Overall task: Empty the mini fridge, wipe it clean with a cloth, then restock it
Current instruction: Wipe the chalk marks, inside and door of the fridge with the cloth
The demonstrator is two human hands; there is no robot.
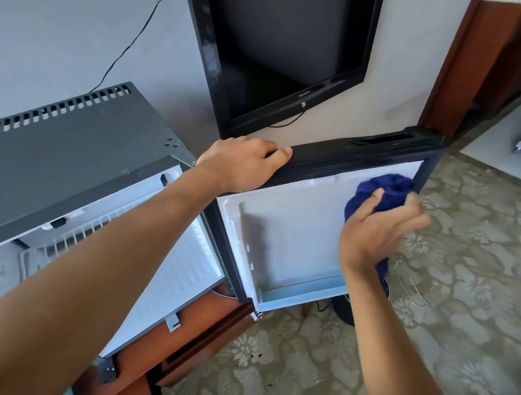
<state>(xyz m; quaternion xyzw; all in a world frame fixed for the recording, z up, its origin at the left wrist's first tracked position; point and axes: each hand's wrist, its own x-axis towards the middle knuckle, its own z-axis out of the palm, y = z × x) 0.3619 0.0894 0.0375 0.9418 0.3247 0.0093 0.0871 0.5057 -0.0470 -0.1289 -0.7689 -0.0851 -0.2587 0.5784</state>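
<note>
You've got one view only, from the camera on your head, so nothing is shared with a second angle. It looks forward and steeply down from above the mini fridge (60,158), close enough that your forearms fill the lower frame. The open fridge door (291,235) sits dead centre, near the lens. The wide angle bends the edges: wall-mounted television (286,43) at the top, patterned floor (468,321) lower right.
</note>
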